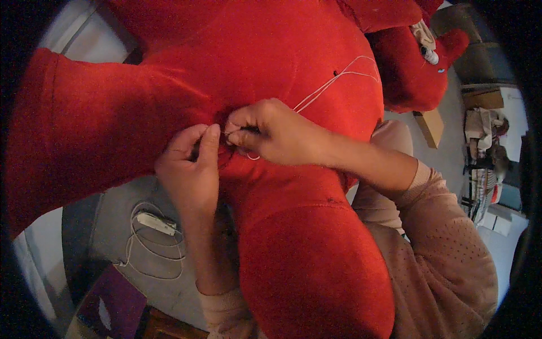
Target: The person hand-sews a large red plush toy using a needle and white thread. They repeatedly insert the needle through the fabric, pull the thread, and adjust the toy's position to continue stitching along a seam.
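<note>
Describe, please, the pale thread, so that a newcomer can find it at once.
Start from the large red stuffed figure filling the middle. Over it, find the right hand; the pale thread runs from there toward the upper right. Unlike the white cord on the floor, it is thinner and crosses red.

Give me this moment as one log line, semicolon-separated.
left hand: pinched, at red stuffed figure; right hand: pinched, close beside it; white thread: looped across figure; anything between fingertips: too small to identify
</note>
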Available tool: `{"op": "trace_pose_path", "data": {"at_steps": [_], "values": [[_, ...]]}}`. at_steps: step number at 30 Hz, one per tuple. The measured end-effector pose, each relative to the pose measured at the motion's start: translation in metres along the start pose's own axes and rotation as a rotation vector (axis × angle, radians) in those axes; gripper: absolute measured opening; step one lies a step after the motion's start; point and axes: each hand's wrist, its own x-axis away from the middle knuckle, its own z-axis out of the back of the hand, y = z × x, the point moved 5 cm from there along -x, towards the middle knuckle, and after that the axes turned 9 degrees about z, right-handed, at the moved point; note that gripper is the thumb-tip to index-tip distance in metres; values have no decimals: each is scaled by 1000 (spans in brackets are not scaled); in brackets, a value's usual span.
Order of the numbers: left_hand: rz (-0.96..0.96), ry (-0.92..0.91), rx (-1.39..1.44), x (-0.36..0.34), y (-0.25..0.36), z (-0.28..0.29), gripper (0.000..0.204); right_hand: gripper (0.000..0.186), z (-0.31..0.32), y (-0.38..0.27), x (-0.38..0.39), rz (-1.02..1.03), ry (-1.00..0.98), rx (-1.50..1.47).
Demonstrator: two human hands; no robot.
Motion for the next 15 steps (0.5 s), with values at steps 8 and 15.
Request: {"op": "trace_pose_path", "data": {"at_steps": [8,15], "values": [[95,-353,600,10,-4,-23,20,11,44,-22,-26,-231,181,-746],[-239,-103,-174,2,-17,-13,11,18,238,-52,-13,326,885,-308]]}}
